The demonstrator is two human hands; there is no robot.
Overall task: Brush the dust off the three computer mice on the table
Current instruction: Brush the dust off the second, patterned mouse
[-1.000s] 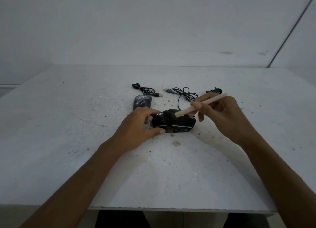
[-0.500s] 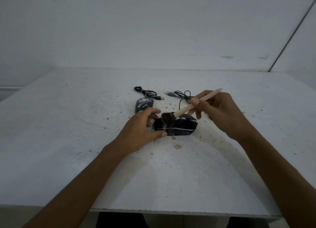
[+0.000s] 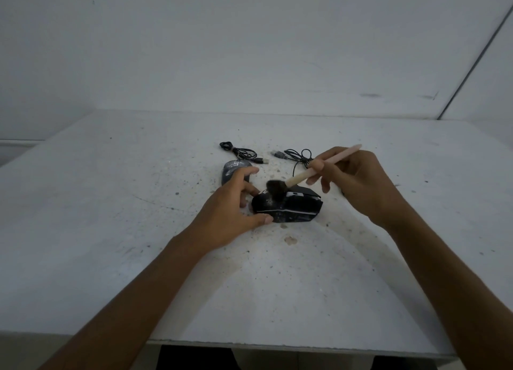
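A black angular mouse (image 3: 294, 207) lies mid-table, flecked with pale dust. My left hand (image 3: 233, 206) grips its left end between thumb and fingers. My right hand (image 3: 352, 179) pinches the pale handle of a soft brush (image 3: 319, 167); its dark bristles rest on the top left of the black mouse. A grey mouse (image 3: 231, 168) sits just behind my left hand, partly hidden by it. A third mouse is not visible; my right hand may cover it.
Two coiled black USB cables lie behind the mice, one at the left (image 3: 241, 153), one at the right (image 3: 297, 156). The white table (image 3: 111, 231) is speckled with dust and crumbs. Its front edge runs near my forearms; a wall rises behind it.
The brush head has swept left along the black mouse, from its middle to its left top. My left hand keeps its hold; the camera has drifted slightly.
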